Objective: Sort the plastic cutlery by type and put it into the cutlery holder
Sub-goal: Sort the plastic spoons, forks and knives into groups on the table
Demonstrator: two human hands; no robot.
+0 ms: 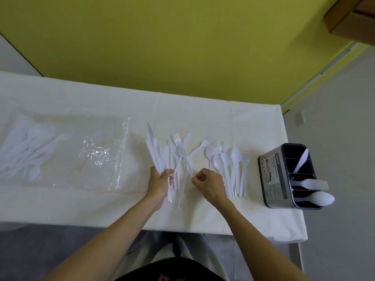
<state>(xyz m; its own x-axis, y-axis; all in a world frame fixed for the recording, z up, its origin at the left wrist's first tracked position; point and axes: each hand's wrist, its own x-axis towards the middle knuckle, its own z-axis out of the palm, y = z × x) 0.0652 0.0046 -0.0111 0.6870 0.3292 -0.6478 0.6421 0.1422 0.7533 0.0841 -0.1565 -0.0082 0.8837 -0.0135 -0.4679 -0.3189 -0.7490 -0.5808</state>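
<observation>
**A:** What are the hands doing?

**B:** The left hand point(161, 178) has its fingers wrapped round the lower ends of a fan of knives point(155, 151), with the blades spreading away from the person. The right hand point(209, 183) is curled, and its thumb and forefinger pinch the end of a single piece point(187, 166) in the loose pile point(178, 157) just beside that fan.

**B:** It's white plastic on a white table point(81, 203), so I can't say whether that piece is a knife or a fork.

**A:** So which step is this?

**B:** Sorting, I'd judge: knives are being gathered out of the mixed heap. The spoons point(229, 159) already lie in a row on the right, and a few forks point(211, 144) lie behind them.

**A:** And the holder?

**B:** The cutlery holder point(271, 175) stands well apart at the table's right end. It has one knife, one fork and one spoon in it, each in a separate compartment.

**A:** What does the next move call for?

**B:** Probably lifting that pinched piece free without dragging its neighbours, then adding it to the fan if it's a knife. The bundle can then go handle-down into the knife slot.

**A:** Much left?

**B:** Most of it. A clear bag point(101, 155) on the left holds more cutlery.
</observation>
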